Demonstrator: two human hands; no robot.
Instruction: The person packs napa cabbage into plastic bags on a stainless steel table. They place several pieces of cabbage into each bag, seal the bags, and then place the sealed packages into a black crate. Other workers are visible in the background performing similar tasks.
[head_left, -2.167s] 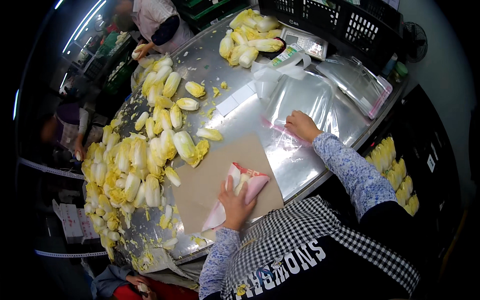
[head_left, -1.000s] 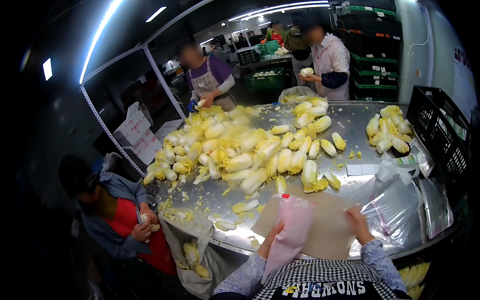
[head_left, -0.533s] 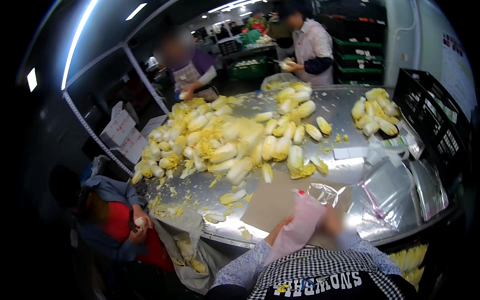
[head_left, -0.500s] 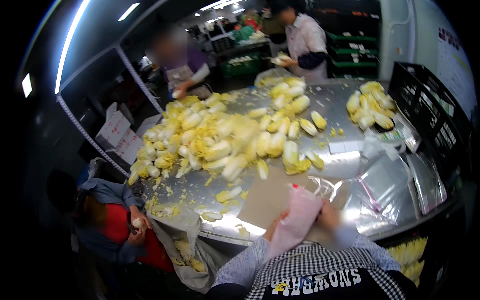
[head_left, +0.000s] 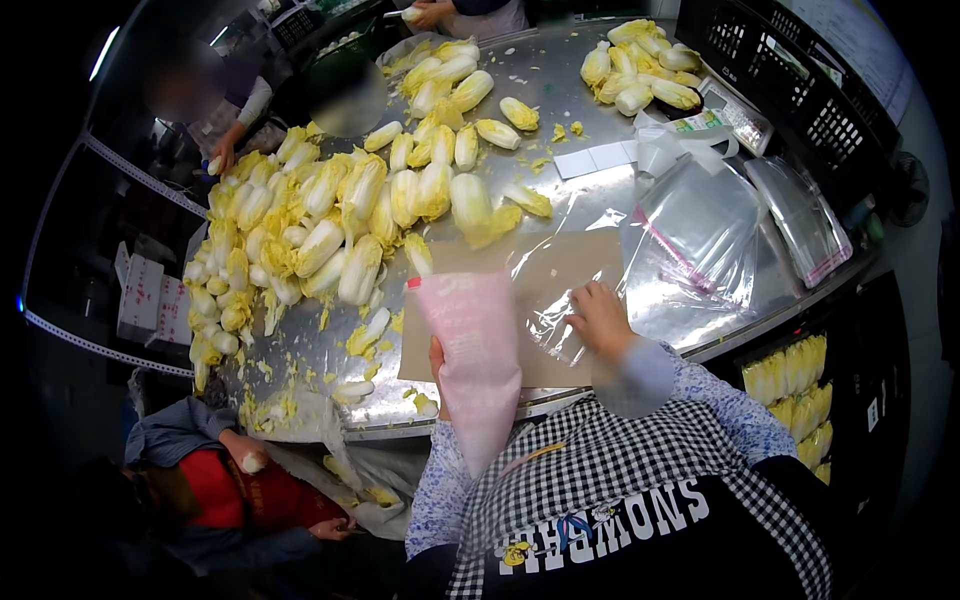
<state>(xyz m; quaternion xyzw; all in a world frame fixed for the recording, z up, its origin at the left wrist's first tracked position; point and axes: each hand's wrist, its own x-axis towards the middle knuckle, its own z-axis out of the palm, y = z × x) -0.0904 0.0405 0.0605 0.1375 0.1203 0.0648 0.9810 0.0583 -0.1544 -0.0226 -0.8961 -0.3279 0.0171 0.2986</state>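
Note:
My left hand [head_left: 436, 358] holds a pink plastic bag [head_left: 470, 350] upright in front of my chest; the bag hides most of the hand. My right hand [head_left: 600, 318] lies on a clear plastic bag [head_left: 555, 300], fingers curled into its wrinkled film. That bag rests on a brown cardboard sheet [head_left: 540, 255] at the near edge of the steel table [head_left: 590, 110]. A big heap of pale yellow napa cabbages [head_left: 340, 220] lies just beyond the sheet to the left, the nearest one [head_left: 418, 255] touching its corner.
A stack of clear bags [head_left: 700, 215] lies right of the sheet, with a scale [head_left: 735, 105], a black crate [head_left: 790, 70] and more cabbages [head_left: 640, 70] behind. A person in red [head_left: 230, 480] crouches lower left; other workers stand at the far side. Cabbages fill a crate [head_left: 790, 375] below right.
The pink bag has come up off the cardboard and now stands upright in my left hand. My right hand has dropped from the bag's top to the clear bag. The view has tilted down.

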